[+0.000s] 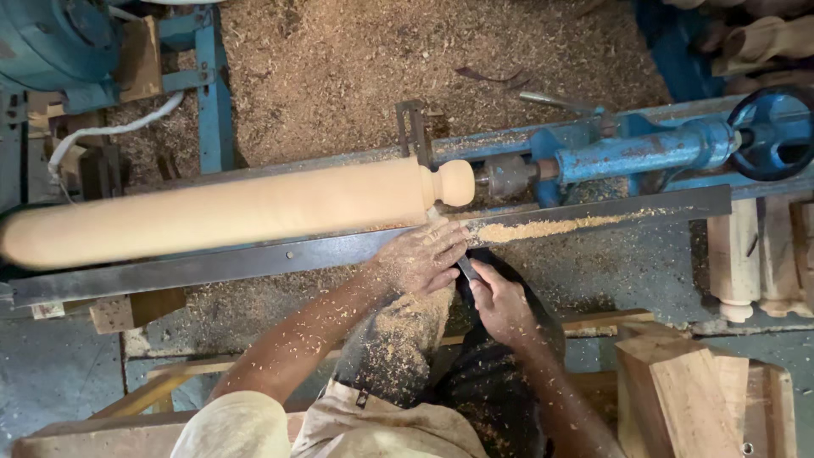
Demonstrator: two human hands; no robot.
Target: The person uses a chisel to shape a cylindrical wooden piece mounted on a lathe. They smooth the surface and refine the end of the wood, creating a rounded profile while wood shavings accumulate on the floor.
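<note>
Wood lathe from above. Long pale wooden spindle (pixel 229 212) mounted between centres, long axis running left-right across the view, slightly tilted up to the right; surface blurred, so it looks to be spinning. Right end already shaped into a round knob (pixel 456 182) with a narrow neck, seated against the blue tailstock (pixel 644 153), which has a blue handwheel (pixel 776 136) at the far right.

Dark metal tool rest (pixel 254 259) runs parallel to the spindle, just on the person's side of it, with a line of sawdust (pixel 543 227) lying on its right part.

Left hand (pixel 420 259) lies palm-down on the rest, fingers curled over the front of a chisel (pixel 465 265), pinning it down. Right hand (pixel 500 301) sits just behind and nearer the body, closed around the chisel's back end. Only a short bit of the blade shows between the two hands; the tip is hidden under the left fingers, so contact with the wood can't be confirmed.

Key geometry: chisel axis runs roughly crosswise to the spindle axis, pointing away from the body toward the neck beside the knob. Left hand is the nearer one to the wood. Spindle lies directly ahead of both hands, most of its length off to the left.

Shavings cover the floor (pixel 339 68), both forearms and the lap. Squared wooden blocks (pixel 695 390) stand at lower right
</note>
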